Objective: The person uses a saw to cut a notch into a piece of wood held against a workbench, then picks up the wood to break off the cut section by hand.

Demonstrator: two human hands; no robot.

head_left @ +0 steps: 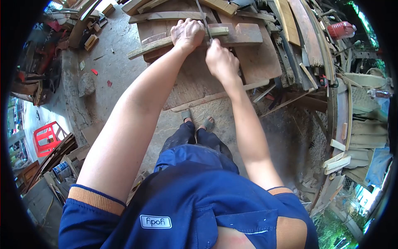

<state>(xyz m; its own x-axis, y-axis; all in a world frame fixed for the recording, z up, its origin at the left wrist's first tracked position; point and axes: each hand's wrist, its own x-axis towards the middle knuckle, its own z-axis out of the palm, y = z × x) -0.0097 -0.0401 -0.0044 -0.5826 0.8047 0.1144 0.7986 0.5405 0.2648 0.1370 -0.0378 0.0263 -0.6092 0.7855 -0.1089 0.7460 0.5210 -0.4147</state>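
My left hand [188, 34] is closed over a narrow wooden strip [155, 46], pressing it down on the wooden work surface [190, 85]. My right hand [222, 61] grips the handle of what looks like a hand saw [204, 17]. Its long narrow metal blade points away from me and crosses the strip just right of my left hand. The teeth are too small to make out. Behind the strip lies a thicker wooden block [248, 34], its right end sticking out. My fingers hide part of the strip and most of the saw's handle.
More boards [166, 16] lie at the far side of the work surface. Long planks [306, 33] are piled at the right, near a red bottle [342, 30]. A red plastic chair [49, 139] and a blue can [62, 171] are at the left. Sawdust covers the floor near my feet.
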